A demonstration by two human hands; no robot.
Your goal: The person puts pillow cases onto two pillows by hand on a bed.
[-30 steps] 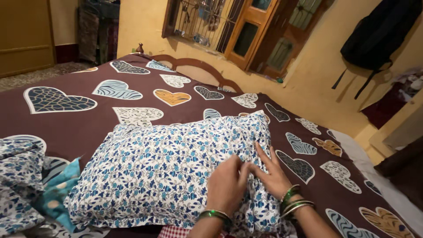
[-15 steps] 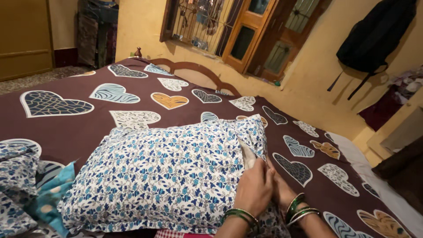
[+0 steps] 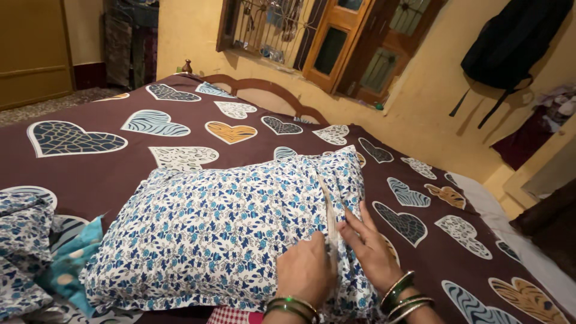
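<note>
Fingers [image 3: 354,225] of the right hand [image 3: 372,249] lie spread and flat on the open end of the pillow [image 3: 228,231], pressing the loose flap of its blue-and-white floral cover [image 3: 345,174] down. Beside it, the left hand [image 3: 306,270] is curled closed, pinching the cover's edge along the pale seam line where a strip of the inner pillow shows; the fingertips themselves are tucked under, so how deep the pinch goes cannot be told. Both wrists carry green bangles [image 3: 399,294].

Judging by its puffed, rounded shape, the pillow should be light and soft, yielding under any press, and the thin cotton cover will crease, slide and bunch readily over the filling. Hemmed edges at the open end look like the best hold, since a grab on the body would only gather slack cloth.

That pillow lies lengthwise across the near part of the bed [image 3: 108,174], on a dark brown sheet patterned with hearts, its open end directly under both hands and its closed end pointing away to the left. More floral cloth [image 3: 21,252] and a teal piece [image 3: 75,249] sit crumpled just beside the pillow's left corner. A barred window [image 3: 270,30] and a hanging dark bag [image 3: 510,42] are on the yellow wall beyond.
</note>
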